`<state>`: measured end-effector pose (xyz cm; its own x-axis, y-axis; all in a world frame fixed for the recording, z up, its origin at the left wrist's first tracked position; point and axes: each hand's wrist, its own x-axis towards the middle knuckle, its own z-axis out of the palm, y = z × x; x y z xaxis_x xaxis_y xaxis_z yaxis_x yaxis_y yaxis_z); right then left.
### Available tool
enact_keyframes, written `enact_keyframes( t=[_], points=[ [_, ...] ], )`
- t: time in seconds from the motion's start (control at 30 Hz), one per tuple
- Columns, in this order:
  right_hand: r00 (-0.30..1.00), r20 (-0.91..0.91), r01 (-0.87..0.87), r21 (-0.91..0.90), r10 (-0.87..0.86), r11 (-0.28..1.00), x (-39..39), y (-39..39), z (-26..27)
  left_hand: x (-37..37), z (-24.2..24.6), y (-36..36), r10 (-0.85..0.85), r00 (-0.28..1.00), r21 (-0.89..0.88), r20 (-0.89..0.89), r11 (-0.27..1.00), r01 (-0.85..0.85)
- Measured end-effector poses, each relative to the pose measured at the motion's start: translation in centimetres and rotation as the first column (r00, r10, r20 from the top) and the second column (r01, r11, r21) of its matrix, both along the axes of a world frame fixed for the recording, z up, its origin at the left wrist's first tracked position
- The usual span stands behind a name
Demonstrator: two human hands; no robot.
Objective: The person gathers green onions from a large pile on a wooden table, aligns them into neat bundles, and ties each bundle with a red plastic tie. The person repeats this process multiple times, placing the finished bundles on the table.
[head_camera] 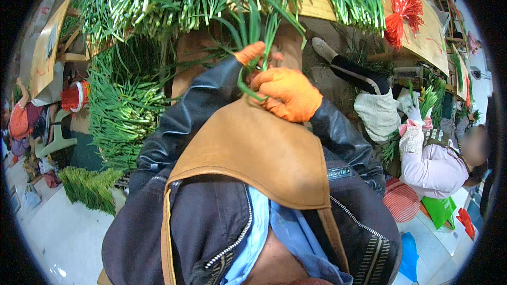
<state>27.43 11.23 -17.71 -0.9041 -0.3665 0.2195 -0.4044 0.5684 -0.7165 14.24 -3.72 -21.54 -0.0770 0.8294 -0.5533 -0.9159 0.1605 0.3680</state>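
Observation:
My left hand, in an orange glove with bare fingertips, is closed around a few long green stalks that look like garlic chives. Just below it, my right hand, also orange-gloved, is curled over the lower part of the same stalks. One stalk bends in a loop beside the right fingers. Both hands are in front of my chest, above the tan apron. Beyond them, a thick heap of green stalks with pale cut ends covers the wooden table.
A bundle of red plastic ties lies on the table at the right. More stalks are piled at my left, near a red bucket. A co-worker sits at the right holding greens. Another person is at far left.

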Motion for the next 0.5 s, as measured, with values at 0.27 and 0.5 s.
enact_keyframes(
  t=[0.27, 0.5],
  points=[
    [0.958, 0.268, 0.009, -0.368, 0.097, 0.93, 1.8, -0.9, 1.0, -1.1, 5.4, -1.0, 0.216, 0.592, 0.233, -0.776, 0.971, -0.049],
    [0.944, 0.329, -0.04, 0.108, 0.003, 0.993, 0.8, 2.0, -0.6, -6.2, 17.5, -7.7, 0.567, 0.598, 0.675, -0.567, 0.736, -0.057]
  ],
)
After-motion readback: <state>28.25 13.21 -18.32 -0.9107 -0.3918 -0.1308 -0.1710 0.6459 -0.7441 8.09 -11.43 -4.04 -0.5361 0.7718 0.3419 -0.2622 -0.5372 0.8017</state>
